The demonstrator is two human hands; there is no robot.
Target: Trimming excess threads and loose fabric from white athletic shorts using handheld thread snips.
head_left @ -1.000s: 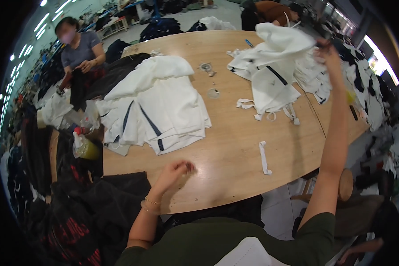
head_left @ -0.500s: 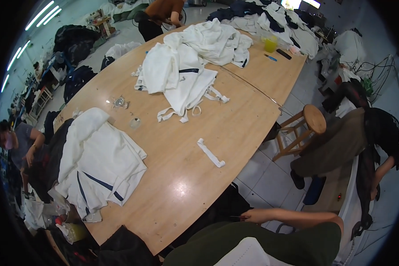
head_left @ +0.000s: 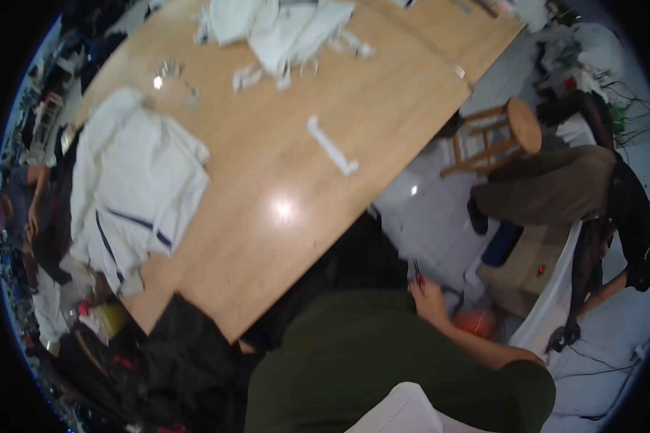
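Note:
My right hand (head_left: 430,297) is closed around a small pair of thread snips (head_left: 417,277), reddish with thin points sticking up. It is beside my body, right of the table edge and above the floor. Motion blurs it a little. Dark cloth (head_left: 350,252) hangs just left of that hand, between my body and the table (head_left: 267,249). My left hand is not in view. On the table, a white fabric strip (head_left: 332,148) lies alone near the right edge. Further left is a white garment (head_left: 133,180) with navy stripes.
More white garments (head_left: 282,36) lie at the far end. Black fabric (head_left: 188,353) drapes over the near left corner. A wooden stool (head_left: 523,126) stands right of the table. A person in black (head_left: 632,216) bends over at the right; another person (head_left: 22,206) is at the far left.
The view has tipped down and nearer, so the table and garments sit higher. My right hand has come away from the dark cloth, with the snips now pointing up.

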